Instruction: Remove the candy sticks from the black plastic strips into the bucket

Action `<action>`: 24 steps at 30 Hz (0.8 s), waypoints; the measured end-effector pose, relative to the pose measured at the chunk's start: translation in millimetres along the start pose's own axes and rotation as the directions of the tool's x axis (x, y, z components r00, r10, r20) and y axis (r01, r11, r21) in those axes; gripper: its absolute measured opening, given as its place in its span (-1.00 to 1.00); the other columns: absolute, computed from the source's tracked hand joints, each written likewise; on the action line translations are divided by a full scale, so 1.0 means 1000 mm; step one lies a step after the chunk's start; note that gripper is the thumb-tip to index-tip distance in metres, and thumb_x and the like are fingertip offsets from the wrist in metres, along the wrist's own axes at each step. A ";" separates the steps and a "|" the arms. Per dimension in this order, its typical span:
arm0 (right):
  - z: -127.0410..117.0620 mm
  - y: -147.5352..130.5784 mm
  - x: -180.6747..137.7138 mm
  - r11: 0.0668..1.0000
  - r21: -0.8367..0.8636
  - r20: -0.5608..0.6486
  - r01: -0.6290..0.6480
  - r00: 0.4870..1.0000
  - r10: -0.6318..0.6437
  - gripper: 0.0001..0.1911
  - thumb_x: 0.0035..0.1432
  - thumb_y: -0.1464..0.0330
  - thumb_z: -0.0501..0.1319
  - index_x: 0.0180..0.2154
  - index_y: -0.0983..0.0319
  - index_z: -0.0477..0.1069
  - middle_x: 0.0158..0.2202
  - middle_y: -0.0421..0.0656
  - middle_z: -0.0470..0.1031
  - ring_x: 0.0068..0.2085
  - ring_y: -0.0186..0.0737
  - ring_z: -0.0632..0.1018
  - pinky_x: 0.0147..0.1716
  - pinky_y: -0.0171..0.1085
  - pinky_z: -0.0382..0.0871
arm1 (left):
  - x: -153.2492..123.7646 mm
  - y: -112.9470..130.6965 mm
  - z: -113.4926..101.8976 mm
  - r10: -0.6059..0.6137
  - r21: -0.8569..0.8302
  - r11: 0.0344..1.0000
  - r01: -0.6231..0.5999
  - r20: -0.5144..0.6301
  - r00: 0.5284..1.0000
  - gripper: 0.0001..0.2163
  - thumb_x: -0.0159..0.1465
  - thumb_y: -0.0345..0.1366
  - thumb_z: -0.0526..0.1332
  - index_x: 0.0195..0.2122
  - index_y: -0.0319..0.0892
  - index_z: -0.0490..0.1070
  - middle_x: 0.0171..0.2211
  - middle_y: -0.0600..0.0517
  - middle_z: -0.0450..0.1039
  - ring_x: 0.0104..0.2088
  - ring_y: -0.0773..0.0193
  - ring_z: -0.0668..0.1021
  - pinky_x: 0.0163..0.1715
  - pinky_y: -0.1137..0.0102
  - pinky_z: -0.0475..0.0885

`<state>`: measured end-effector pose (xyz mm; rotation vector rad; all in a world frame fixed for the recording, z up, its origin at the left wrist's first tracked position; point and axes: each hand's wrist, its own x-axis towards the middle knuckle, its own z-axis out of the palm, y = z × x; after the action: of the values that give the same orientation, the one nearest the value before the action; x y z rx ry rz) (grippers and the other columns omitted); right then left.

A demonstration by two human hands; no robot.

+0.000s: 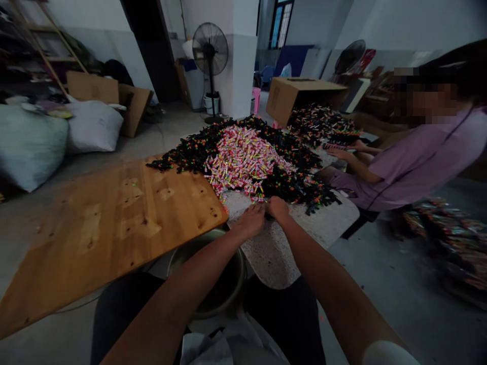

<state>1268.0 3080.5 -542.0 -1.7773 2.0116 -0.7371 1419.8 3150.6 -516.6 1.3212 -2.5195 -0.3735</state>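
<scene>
My left hand (253, 219) and my right hand (277, 208) are close together over the speckled grey tabletop (274, 248), at the near edge of a large heap. Both have their fingers curled inward, and a small dark thing shows between them, too hidden to name. Right in front of them is a pile of small pink, white and yellow wrapped pieces (243, 159). Around and behind it spread many black plastic pieces (186, 147) with orange and green bits. More of these black pieces (292, 185) lie just beyond my right hand.
A wooden board (114, 213) extends to the left. Beneath its edge, between my knees, stands a round bucket (175, 263). On the right a co-worker in a pink shirt (411, 167) handles pieces beside a tipped cardboard box (281, 99). Full sacks (30, 142) and a standing fan (210, 50) are farther back.
</scene>
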 end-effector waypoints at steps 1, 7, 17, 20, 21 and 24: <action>-0.001 0.005 -0.001 1.000 0.014 0.000 0.006 1.000 -0.006 -0.80 0.12 0.28 0.29 -0.31 0.28 0.59 -0.20 0.15 0.62 -0.04 0.08 0.60 -0.11 -0.22 0.35 | 0.006 -0.001 0.006 -0.007 0.036 0.999 0.007 -0.009 1.000 -0.57 0.36 -0.44 0.02 0.26 -0.28 0.27 0.24 -0.27 0.32 0.26 0.03 0.33 0.27 0.09 0.17; -0.016 0.045 -0.026 0.992 0.128 -0.057 -0.002 0.998 0.009 -0.70 0.17 0.20 0.14 -0.26 0.27 0.52 -0.32 -0.05 0.60 -0.24 -0.08 0.57 -0.26 -0.24 0.35 | 0.010 -0.004 0.016 -0.001 0.178 0.984 -0.005 0.036 0.999 -0.70 0.34 -0.43 0.06 0.06 -0.29 0.43 0.10 -0.28 0.44 0.22 -0.08 0.35 0.29 -0.03 0.11; -0.002 0.038 -0.087 0.798 0.598 0.005 0.078 0.995 -0.101 -0.77 0.07 0.16 0.26 -0.30 0.15 0.36 -0.41 -0.19 0.51 -0.36 -0.17 0.50 -0.37 -0.26 0.33 | -0.009 -0.005 -0.003 -0.122 -0.157 0.978 0.137 0.100 0.987 -0.77 0.13 -0.44 0.23 -0.17 -0.25 0.49 -0.23 -0.13 0.55 -0.18 0.07 0.57 -0.11 0.27 0.43; -0.001 0.028 -0.094 0.646 0.763 0.091 -0.014 0.992 -0.086 -0.75 0.03 0.15 0.30 -0.32 0.14 0.35 -0.45 -0.22 0.50 -0.42 -0.18 0.50 -0.48 -0.29 0.34 | -0.014 -0.012 -0.006 -0.116 -0.261 0.954 0.147 0.131 0.985 -0.84 0.10 -0.44 0.24 -0.27 -0.22 0.49 -0.44 0.03 0.49 -0.35 0.21 0.53 -0.30 0.40 0.41; -0.001 0.025 -0.097 0.610 0.792 0.113 -0.037 0.990 -0.087 -0.74 0.03 0.15 0.30 -0.31 0.14 0.35 -0.46 -0.22 0.50 -0.42 -0.18 0.50 -0.50 -0.29 0.34 | -0.016 -0.014 -0.008 -0.106 -0.294 0.945 0.143 0.137 0.985 -0.84 0.08 -0.43 0.25 -0.27 -0.22 0.49 -0.47 0.06 0.47 -0.39 0.24 0.52 -0.34 0.43 0.40; -0.002 0.015 -0.107 0.550 0.831 0.178 -0.080 0.976 -0.128 -0.74 0.05 0.15 0.30 -0.28 0.14 0.37 -0.43 -0.23 0.52 -0.42 -0.21 0.53 -0.54 -0.33 0.35 | -0.026 -0.017 -0.014 -0.090 -0.390 0.910 0.140 0.144 0.985 -0.80 0.10 -0.36 0.26 -0.23 -0.25 0.47 -0.49 0.10 0.44 -0.44 0.32 0.48 -0.43 0.49 0.36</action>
<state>1270.2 3187.2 -557.2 -1.2015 1.1215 -1.1908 1452.4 3161.5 -512.4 1.3128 -2.2909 -0.9671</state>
